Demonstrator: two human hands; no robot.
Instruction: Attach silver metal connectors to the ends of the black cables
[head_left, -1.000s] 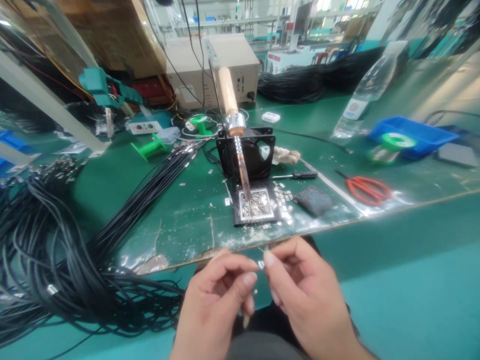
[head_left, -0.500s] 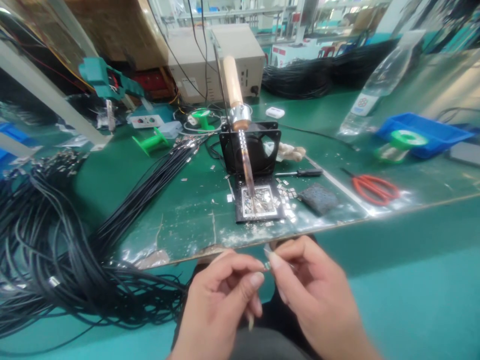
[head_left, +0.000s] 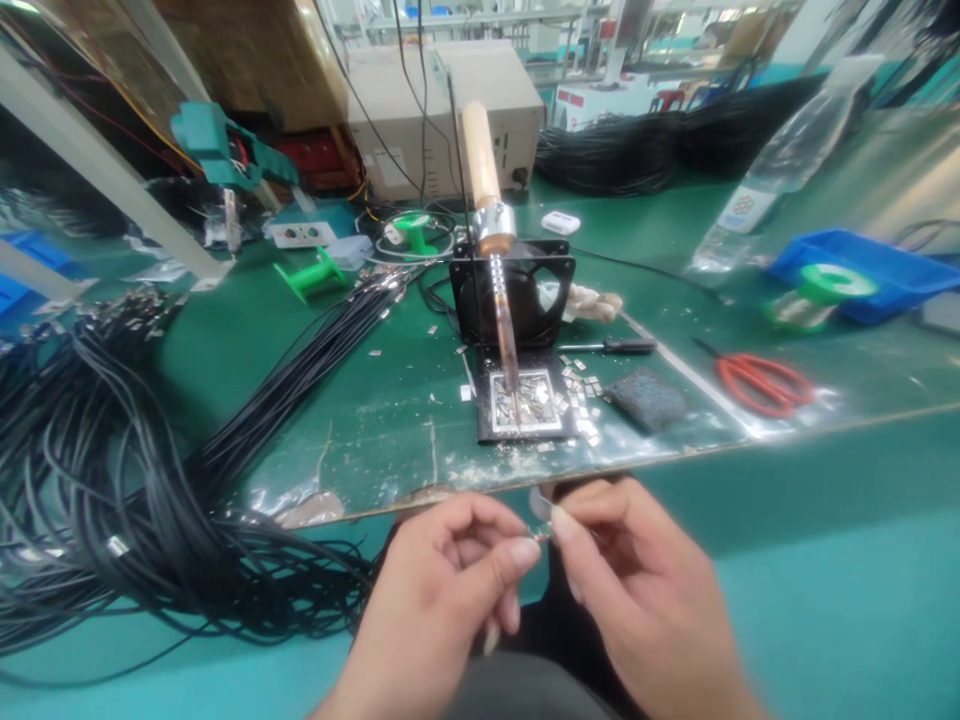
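In front of my lap, below the table edge, both hands are close together. My left hand (head_left: 450, 580) is closed, thumb and forefinger pinching thin wire ends (head_left: 538, 536) that are small and blurred. A pale end (head_left: 491, 637) shows under its fingers. My right hand (head_left: 637, 570) is also closed in a pinch, its fingertips beside the wires; a small whitish translucent strip (head_left: 540, 503) sticks out of them. Beyond the hands, a soldering iron (head_left: 481, 160) with a wooden handle points down at a small framed tray (head_left: 556, 402) of metal bits, before a black fan (head_left: 474, 300).
Black cables (head_left: 150, 480) hang in a big bundle at left. Small metal plates (head_left: 581, 400), a dark pad (head_left: 646, 398), a screwdriver (head_left: 630, 347) and orange-handled pliers (head_left: 765, 384) lie at right. Farther back are a solder spool (head_left: 836, 283), a blue tray (head_left: 862, 255) and a bottle (head_left: 787, 150).
The view has shifted slightly, so the bench sits further right. My left thumb has come up against the forefinger at the wire ends. More of the whitish strip shows at my right fingertips.
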